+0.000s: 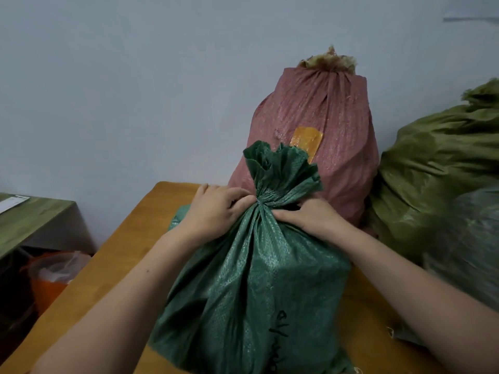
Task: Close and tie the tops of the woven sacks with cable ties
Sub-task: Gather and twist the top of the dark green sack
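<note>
A dark green woven sack stands on the yellow wooden table in front of me. Its top is bunched into a narrow neck, and the loose mouth fans out above it. My left hand grips the neck from the left with curled fingers. My right hand pinches the neck from the right, thumb pointing at the gathered cloth. No cable tie shows; the hands hide most of the neck.
A pink woven sack with a gathered top and an orange label stands behind against the wall. An olive green sack lies at the right. At the left are a green-topped surface and an orange bin below it.
</note>
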